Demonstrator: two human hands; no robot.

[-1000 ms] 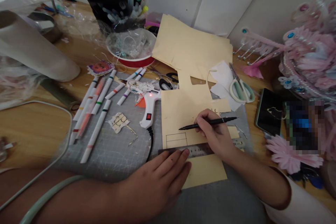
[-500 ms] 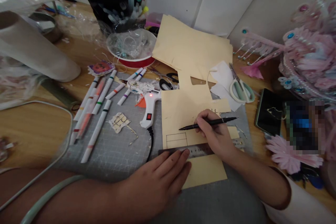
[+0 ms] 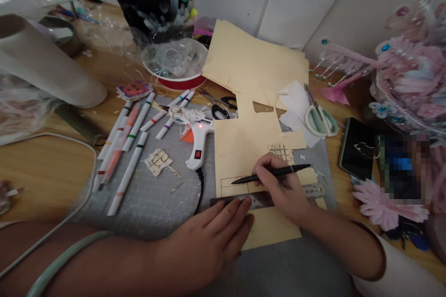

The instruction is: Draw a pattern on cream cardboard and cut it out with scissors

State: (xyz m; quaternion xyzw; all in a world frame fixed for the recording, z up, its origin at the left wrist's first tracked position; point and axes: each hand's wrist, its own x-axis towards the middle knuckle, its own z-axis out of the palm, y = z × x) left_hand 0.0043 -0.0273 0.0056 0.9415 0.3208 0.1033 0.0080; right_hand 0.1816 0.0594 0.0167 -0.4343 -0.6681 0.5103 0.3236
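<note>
Fingers stretched out, my left hand (image 3: 219,236) presses flat on a metal ruler (image 3: 259,199) lying across a cream sheet of card (image 3: 244,144). My right hand (image 3: 280,185) grips a black marker pen (image 3: 275,173), its tip over a small ruled rectangle (image 3: 234,185) on the card. A patch of scalloped line drawing (image 3: 280,152) shows just above the right hand. More card (image 3: 275,227) sticks out below the ruler. Parts of the ruler are hidden under both hands.
A white glue gun (image 3: 199,146) with a lit red light lies left of the card. Several markers (image 3: 127,174) are spread on the grey cutting mat (image 3: 167,209). Scissors (image 3: 320,118), a phone (image 3: 357,148) and pink flower ornaments (image 3: 411,79) lie to the right. Stacked card (image 3: 258,62) is behind.
My right hand has moved down and slightly left with the marker pen, its tip now over the ruled rectangle. More of the scalloped drawing is uncovered. My left hand and the ruler have stayed put.
</note>
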